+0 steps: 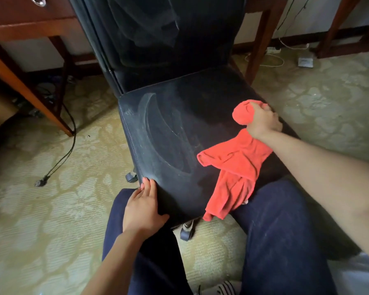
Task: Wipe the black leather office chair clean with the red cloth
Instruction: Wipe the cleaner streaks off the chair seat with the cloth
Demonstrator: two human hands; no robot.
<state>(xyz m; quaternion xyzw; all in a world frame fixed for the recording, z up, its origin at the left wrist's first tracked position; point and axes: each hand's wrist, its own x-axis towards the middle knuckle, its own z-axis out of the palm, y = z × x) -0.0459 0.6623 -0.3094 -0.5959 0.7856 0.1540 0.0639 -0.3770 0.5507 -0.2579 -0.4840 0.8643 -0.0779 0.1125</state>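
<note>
The black leather office chair point(168, 124) stands in front of me, its seat dusty with a curved wiped streak near the middle. My right hand point(263, 122) grips a bunched part of the red cloth point(234, 162) at the seat's right edge. The remainder of the cloth trails over the seat toward the front edge and hangs off it. My left hand point(145, 205) rests with straight fingers on the seat's front left corner. The backrest rises dusty behind the seat.
A wooden desk point(28, 24) with a drawer stands at the left, a black cable point(66, 150) on the patterned carpet beneath it. Wooden legs point(262, 43), white cables and a power strip lie behind at the right. My knees in dark trousers point(275, 231) flank the chair's front.
</note>
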